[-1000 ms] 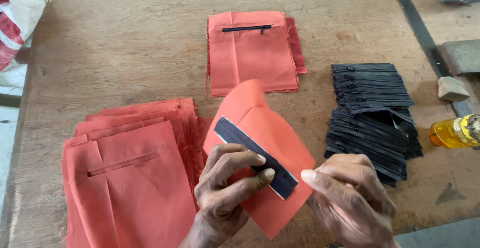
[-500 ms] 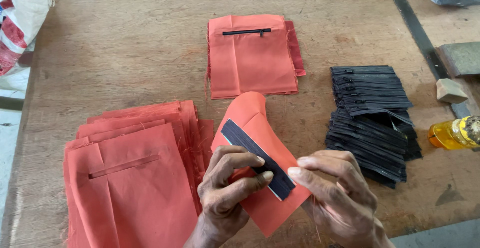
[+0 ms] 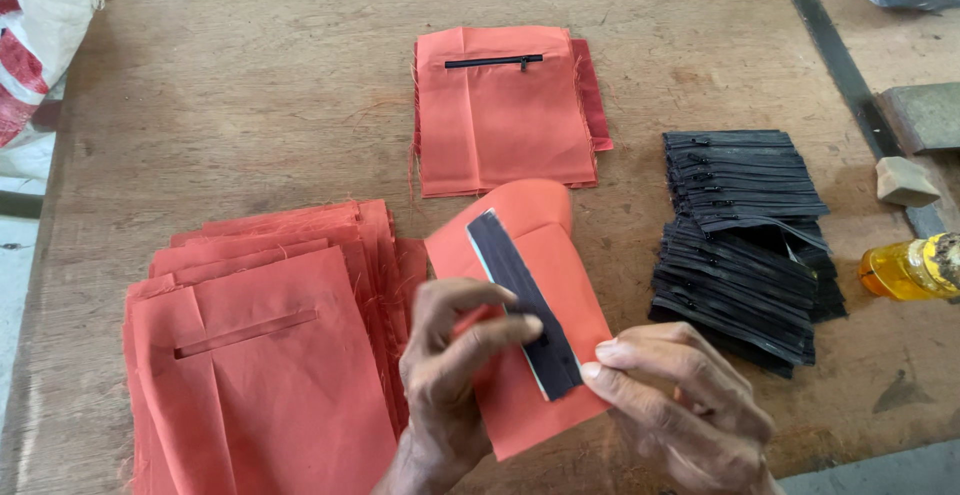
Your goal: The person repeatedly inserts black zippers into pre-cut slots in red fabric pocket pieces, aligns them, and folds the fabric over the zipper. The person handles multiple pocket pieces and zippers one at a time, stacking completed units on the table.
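Stack of unfinished orange panels [image 3: 260, 355] sits lower left, slots bare; that much looks left to do. Upper centre, a small finished pile [image 3: 505, 110] shows 1 zipper fitted. Your left hand [image 3: 455, 375] pinches the orange piece [image 3: 545, 355] at centre-bottom, thumb pressing the black zipper strip [image 3: 520, 300]. Your right hand [image 3: 680, 410] grips its lower end, fingers curled. Black zippers [image 3: 745, 240] wait at right.

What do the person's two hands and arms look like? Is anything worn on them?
Both hands are bare: the left hand and the right hand show no gloves, and I see no rings. The nails are short. No sleeve, watch or bracelet shows at the left wrist; the right wrist is out of view.
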